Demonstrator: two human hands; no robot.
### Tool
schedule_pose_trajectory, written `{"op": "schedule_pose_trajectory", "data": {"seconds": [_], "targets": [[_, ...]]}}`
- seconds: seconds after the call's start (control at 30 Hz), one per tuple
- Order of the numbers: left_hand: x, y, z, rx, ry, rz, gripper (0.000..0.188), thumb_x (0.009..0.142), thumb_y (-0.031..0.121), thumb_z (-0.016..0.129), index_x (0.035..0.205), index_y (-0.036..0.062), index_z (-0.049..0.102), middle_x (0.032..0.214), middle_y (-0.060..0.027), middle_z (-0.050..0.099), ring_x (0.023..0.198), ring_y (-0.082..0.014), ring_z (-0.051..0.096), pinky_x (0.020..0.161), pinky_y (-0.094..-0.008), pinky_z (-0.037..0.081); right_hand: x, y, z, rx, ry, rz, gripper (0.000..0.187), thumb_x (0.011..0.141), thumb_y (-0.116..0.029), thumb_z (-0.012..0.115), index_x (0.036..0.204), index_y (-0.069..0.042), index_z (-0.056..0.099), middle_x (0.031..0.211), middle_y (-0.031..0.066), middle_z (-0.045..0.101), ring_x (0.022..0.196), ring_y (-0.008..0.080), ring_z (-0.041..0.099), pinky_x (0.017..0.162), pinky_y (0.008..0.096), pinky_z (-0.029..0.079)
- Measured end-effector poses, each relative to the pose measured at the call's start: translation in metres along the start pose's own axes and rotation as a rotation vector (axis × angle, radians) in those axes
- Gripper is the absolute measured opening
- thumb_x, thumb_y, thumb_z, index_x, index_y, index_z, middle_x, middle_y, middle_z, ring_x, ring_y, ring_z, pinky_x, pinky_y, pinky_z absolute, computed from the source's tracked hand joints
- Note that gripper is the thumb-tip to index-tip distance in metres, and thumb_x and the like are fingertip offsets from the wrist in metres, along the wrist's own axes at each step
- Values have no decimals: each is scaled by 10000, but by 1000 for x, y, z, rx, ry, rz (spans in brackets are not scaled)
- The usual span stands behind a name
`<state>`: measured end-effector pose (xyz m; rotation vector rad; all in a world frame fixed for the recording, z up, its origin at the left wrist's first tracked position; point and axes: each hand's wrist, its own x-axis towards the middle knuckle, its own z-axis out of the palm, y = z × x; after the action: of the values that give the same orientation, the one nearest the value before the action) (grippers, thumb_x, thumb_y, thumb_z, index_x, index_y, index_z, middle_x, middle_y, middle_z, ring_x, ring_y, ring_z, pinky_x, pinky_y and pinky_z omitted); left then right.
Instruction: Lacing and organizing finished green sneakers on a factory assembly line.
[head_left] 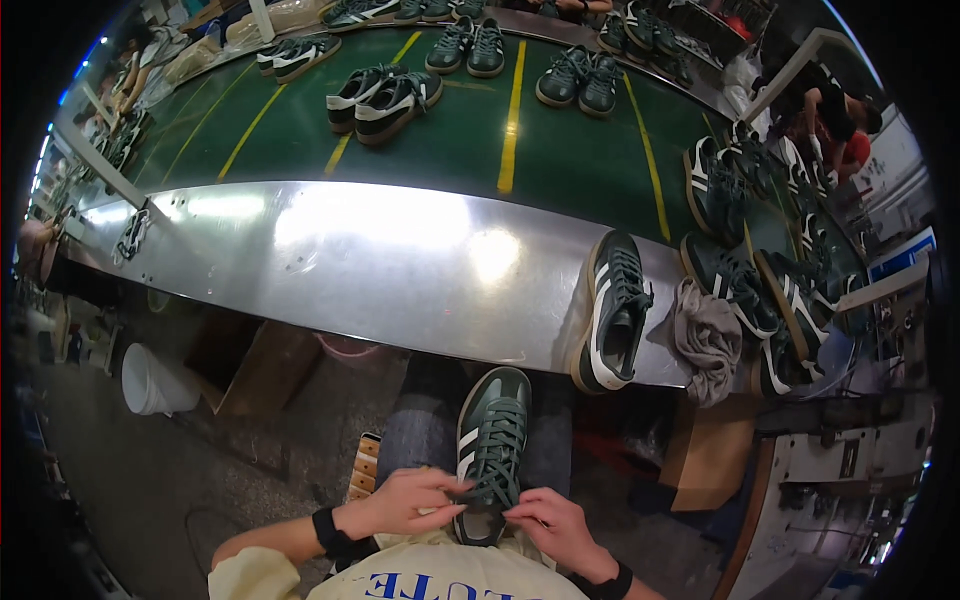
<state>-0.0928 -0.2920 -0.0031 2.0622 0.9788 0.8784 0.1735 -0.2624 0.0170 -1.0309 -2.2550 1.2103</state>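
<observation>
On my lap rests a dark green sneaker [498, 425] with white side stripes, its toe pointing away from me and its collar toward my body. Green shoelaces [497, 450] run up its front. My left hand [408, 503] is at the left of the lace ends, thumb and fingers pinched on a lace. On the other side, my right hand [553, 522] is closed in a pinch at the collar, on the other lace end. The fingertips are small and slightly blurred. Both wrists wear dark bands.
A metal ledge [390, 270] lies in front of me, bearing a single sneaker [612, 310] and a crumpled grey cloth [705, 335]. Beyond it, a green conveyor belt [440, 150] with yellow lines carries pairs of sneakers [385, 100]. More sneakers [735, 275] crowd the right. A white bucket [157, 380] stands lower left.
</observation>
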Motion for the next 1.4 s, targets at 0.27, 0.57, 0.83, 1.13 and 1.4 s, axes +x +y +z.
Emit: {"op": "schedule_pose_trajectory", "data": {"seconds": [0.27,0.57,0.83,1.13,1.4], "targets": [[68,-16,-5,90,175,-313,168,758,199,729,832,78,640,726,-64,559,682,-237,569,625,-350,463,69,21,-13,306,259,457,223,824,-118,683,979,-20,556,834,59,617,716,124,611,629,274,511],[76,-29,16,222,-57,-288,227,768,208,707,800,57,541,793,-105,536,752,-306,552,654,-404,459,98,32,-18,380,-53,514,284,773,-90,714,997,-37,548,768,35,572,635,114,568,571,260,487],[63,-40,1,-113,-68,-419,216,797,159,690,777,29,519,737,-121,537,696,-300,536,613,-386,420,76,30,-7,706,214,574,264,794,-49,716,978,-29,527,785,1,567,636,42,542,577,195,477],[66,-36,-5,-234,-80,-566,211,787,183,712,788,50,548,768,-86,550,700,-238,546,598,-341,431,76,45,-1,1135,86,617,224,811,-22,668,977,-74,527,768,-23,558,662,47,540,537,199,437],[80,-4,1,386,-207,-213,285,713,235,738,840,43,569,812,-105,549,802,-282,579,657,-364,487,60,27,2,1005,206,655,250,830,-69,689,997,-61,503,846,4,560,719,69,561,637,189,475]]}}
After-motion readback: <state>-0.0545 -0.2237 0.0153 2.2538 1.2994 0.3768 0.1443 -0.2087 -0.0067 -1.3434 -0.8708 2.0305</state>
